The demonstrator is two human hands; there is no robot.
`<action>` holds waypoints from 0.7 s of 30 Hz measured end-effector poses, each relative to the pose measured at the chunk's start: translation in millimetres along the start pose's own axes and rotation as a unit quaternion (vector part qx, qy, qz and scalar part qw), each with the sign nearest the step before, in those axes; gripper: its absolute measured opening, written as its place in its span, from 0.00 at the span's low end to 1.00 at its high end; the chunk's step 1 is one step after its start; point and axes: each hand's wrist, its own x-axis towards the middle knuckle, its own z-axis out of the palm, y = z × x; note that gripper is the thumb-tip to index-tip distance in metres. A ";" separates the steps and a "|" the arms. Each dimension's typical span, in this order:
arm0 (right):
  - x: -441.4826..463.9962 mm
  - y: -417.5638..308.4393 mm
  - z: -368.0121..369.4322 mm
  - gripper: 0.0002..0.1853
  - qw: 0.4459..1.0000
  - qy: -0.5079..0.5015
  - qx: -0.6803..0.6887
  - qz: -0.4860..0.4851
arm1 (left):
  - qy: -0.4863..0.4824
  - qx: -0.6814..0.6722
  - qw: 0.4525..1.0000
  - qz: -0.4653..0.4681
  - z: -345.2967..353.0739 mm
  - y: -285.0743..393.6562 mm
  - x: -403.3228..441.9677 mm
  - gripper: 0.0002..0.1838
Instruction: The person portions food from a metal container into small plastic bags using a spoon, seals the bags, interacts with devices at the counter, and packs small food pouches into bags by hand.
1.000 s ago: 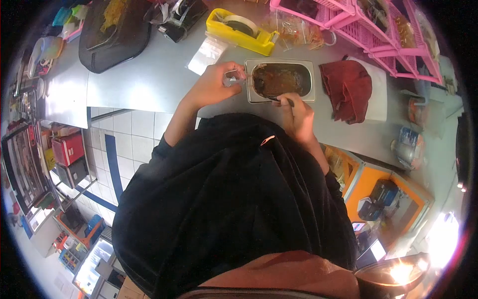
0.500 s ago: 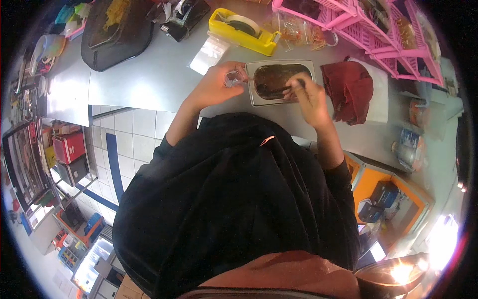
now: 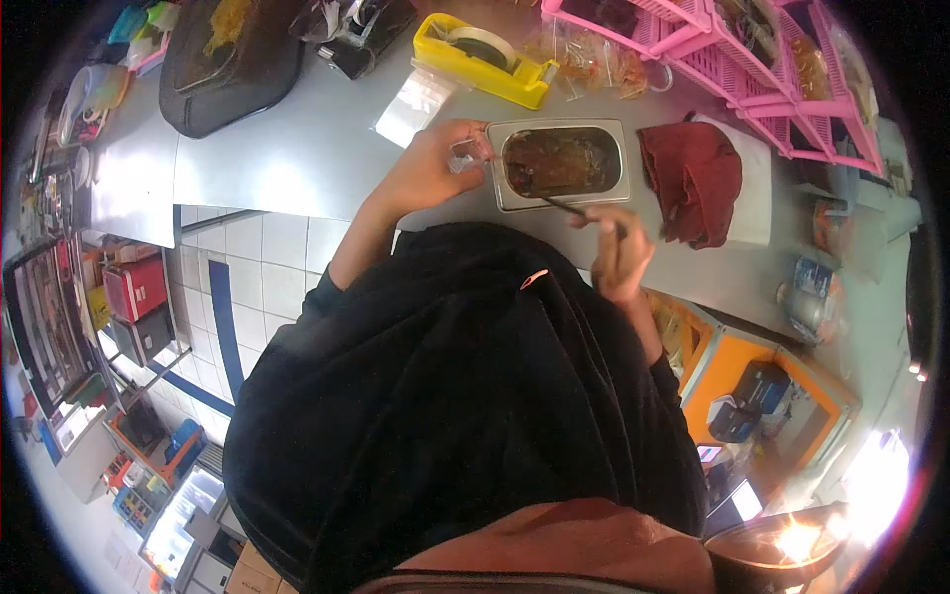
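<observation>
My left hand (image 3: 427, 173) is closed around a small clear plastic bag (image 3: 463, 155), next to the left rim of a rectangular metal container (image 3: 498, 178). Dark reddish-brown, wet-looking contents (image 3: 564, 163) lie inside the container. My right hand (image 3: 621, 252) grips a thin dark utensil (image 3: 564, 205) in front of the container. The utensil slants up and left toward the front rim, and its far end is hard to make out, so its kind does not show.
A dark red cloth (image 3: 693, 183) lies on a white board (image 3: 754, 188) to the right. Behind are a yellow tape dispenser (image 3: 534, 87), a stack of clear bags (image 3: 416, 107) and pink baskets (image 3: 683, 40). A black tray (image 3: 233, 114) stands at the back left.
My right hand has moved out from over the container, toward my body, with the utensil. More of the contents shows. My left hand stays by the left rim with the bag.
</observation>
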 end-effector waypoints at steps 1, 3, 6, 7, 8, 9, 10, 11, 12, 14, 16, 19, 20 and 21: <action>-3.8 -1.0 2.1 0.03 0.994 -0.046 -0.048 -0.088 | -0.001 -0.014 1.000 0.006 0.1 2.2 -1.2 0.24; -4.0 -1.3 7.4 0.04 0.991 -0.061 -0.054 -0.110 | -0.005 -0.028 0.999 0.015 0.8 2.9 -0.8 0.24; -3.9 -6.5 14.5 0.04 0.987 -0.068 -0.082 -0.122 | -0.009 -0.049 0.999 0.011 0.9 5.6 -0.7 0.23; -5.7 -5.4 16.9 0.05 0.996 -0.026 -0.049 -0.065 | -0.010 0.011 1.000 0.007 -0.6 13.9 -1.3 0.22; -7.3 -4.1 19.5 0.06 1.000 0.016 -0.015 -0.007 | -0.010 0.072 0.997 0.002 -1.9 18.6 -1.9 0.22; -7.5 -2.1 22.4 0.06 1.000 0.017 -0.014 -0.008 | -0.009 0.073 0.997 0.003 -2.1 15.8 -2.4 0.22; -6.4 0.9 25.4 0.08 0.992 0.087 0.084 0.043 | -0.008 0.050 0.999 0.007 -1.7 10.0 -2.8 0.21; -4.5 3.7 27.3 0.10 0.967 0.156 0.181 0.093 | -0.007 0.027 1.000 0.013 -1.8 5.8 -2.9 0.21; -3.0 5.5 27.0 0.10 0.967 0.156 0.181 0.092 | -0.007 0.028 1.000 0.013 -2.3 4.5 -3.6 0.21; 0.0 10.0 23.2 0.14 0.934 0.225 0.229 0.154 | -0.007 0.009 1.000 0.006 -3.3 2.4 -4.5 0.21; -1.6 20.3 20.5 0.14 0.921 0.250 0.240 0.176 | 0.003 0.004 1.000 0.009 -3.5 -0.8 -5.2 0.21; -2.7 25.8 17.0 0.14 0.900 0.290 0.249 0.208 | 0.020 -0.006 1.000 0.000 -4.5 -4.1 -5.9 0.20; -2.8 26.2 15.6 0.14 0.894 0.304 0.248 0.218 | 0.026 -0.012 1.000 -0.012 -5.2 -4.6 -6.2 0.19; -2.7 26.6 13.8 0.14 0.894 0.305 0.247 0.217 | 0.026 -0.012 1.000 -0.011 -7.1 -4.9 -4.8 0.19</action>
